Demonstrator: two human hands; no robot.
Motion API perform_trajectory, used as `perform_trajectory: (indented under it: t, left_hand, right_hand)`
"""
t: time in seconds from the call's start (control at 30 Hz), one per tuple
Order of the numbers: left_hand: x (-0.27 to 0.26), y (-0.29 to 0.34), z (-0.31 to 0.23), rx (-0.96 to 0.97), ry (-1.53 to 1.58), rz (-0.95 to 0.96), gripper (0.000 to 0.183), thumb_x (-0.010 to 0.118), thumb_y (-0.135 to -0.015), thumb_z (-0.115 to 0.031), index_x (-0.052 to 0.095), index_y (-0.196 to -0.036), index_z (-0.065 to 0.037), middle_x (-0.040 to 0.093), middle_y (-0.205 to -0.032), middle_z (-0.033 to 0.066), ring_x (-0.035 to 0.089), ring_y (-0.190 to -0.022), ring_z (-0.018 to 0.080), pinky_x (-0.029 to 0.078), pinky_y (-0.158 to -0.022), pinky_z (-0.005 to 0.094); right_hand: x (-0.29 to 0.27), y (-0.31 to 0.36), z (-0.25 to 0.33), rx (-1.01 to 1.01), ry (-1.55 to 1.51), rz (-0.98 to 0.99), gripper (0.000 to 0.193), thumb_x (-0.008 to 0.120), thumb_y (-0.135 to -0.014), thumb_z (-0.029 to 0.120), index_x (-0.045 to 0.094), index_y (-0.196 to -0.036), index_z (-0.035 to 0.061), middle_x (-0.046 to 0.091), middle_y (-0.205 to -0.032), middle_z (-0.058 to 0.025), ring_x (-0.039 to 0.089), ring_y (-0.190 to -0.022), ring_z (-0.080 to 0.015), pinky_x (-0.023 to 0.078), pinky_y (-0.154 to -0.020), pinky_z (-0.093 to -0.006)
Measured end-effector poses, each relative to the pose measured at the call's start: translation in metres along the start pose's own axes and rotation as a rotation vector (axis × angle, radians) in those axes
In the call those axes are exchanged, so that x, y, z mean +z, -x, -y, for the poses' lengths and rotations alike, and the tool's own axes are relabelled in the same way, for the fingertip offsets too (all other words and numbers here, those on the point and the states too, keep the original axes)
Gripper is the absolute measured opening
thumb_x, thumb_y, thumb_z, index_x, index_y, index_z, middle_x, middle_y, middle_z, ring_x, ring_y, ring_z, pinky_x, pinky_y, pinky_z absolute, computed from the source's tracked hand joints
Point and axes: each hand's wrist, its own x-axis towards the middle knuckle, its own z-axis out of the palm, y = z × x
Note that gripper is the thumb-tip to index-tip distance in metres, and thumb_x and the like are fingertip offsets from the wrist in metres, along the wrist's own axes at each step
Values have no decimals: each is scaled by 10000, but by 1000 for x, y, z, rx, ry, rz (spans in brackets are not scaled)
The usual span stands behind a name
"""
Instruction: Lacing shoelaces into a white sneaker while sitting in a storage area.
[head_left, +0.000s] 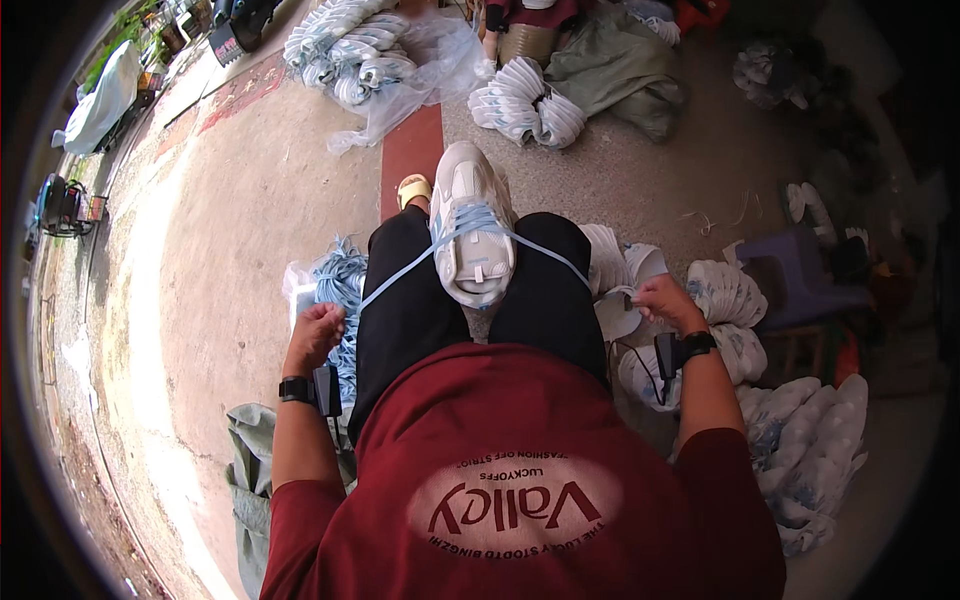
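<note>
A white and pale grey sneaker [475, 262] rests between my thighs, its toe pointing away from me. Light blue shoelace [476, 216] is threaded through its upper eyelets, and the two ends run out sideways over my black trousers. My left hand [320, 328] is closed in a pinch at the left, in line with the left lace end. On the other side, my right hand [664, 300] is likewise pinched, in line with the right end. Both lengths look taut; the last stretch near each hand is hard to make out.
Loose blue laces [342, 275] hang in a bundle by my left thigh. Stacked white shoe parts [725, 292] lie at my right, near a purple plastic stool [805, 275]. Ahead are more bundled uppers [525, 105], a green-grey sack [625, 80] and another person's hand [488, 45].
</note>
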Motion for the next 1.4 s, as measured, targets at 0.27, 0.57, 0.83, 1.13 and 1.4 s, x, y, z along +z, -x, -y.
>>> perform_trajectory:
  t: [0.27, 0.57, 0.83, 1.13, 1.4]
  left_hand:
    - [138, -67, -67, 310, -342, 437, 123, 668, -776, -79, 571, -702, -57, 527, -636, -52, 468, -575, 42, 390, -542, 186]
    - [144, -85, -49, 503, -176, 169, 134, 657, -769, -44, 550, -689, -36, 577, -768, -11, 493, -697, 60, 411, -651, 201]
    - [145, -83, -48, 500, -204, 141, 138, 639, -782, -25, 533, -695, -40, 586, -743, -12, 497, -673, 55, 406, -617, 192]
    - [197, -43, -60, 644, -575, 244, 85, 616, -797, -63, 573, -744, -13, 592, -688, 32, 536, -573, 112, 418, -536, 235]
    - [240, -58, -67, 990, -1196, -99, 90, 615, -738, -180, 639, -753, -95, 596, -758, 105, 602, -692, 293, 488, -598, 366]
  right_hand:
    - [139, -84, 124, -631, 101, 66, 137, 621, -718, -6, 518, -628, -11, 591, -730, -90, 525, -1077, -213, 413, -810, -266]
    - [175, -102, 117, -688, 55, -246, 157, 635, -713, 13, 507, -624, 8, 481, -590, 2, 428, -604, -96, 373, -547, -269]
    - [178, -109, 124, -662, -36, -204, 146, 641, -675, 70, 535, -617, -12, 489, -531, -106, 454, -482, -176, 390, -499, -311]
    - [199, -72, 115, -838, 573, -516, 136, 588, -724, 115, 568, -795, 1, 564, -755, -203, 563, -766, -380, 467, -678, -435]
    - [204, -85, 103, -991, 336, -596, 42, 505, -712, 13, 539, -737, 10, 537, -712, -198, 547, -718, -390, 453, -625, -445]
